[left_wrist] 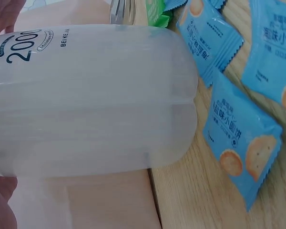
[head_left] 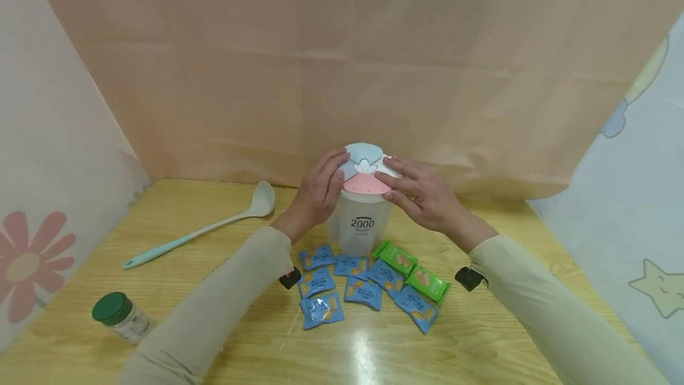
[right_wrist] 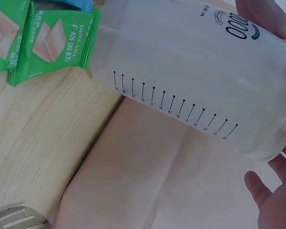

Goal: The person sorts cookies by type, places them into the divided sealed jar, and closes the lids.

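Wooden table (head_left: 481, 349), peach backdrop (head_left: 342, 64); both hands' fingers (head_left: 333, 174) around jar lid (head_left: 365, 171).

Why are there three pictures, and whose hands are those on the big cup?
They are one person's hands. The big picture comes from a camera on the person's head; the other two come from cameras on each wrist, so the jug looks sideways and very close. The left hand and the right hand both grip the colourful lid of a clear jug standing on a wooden table. In front of it lie blue snack packets and green snack packets. To the left are a ladle and a little jar with a green cap.
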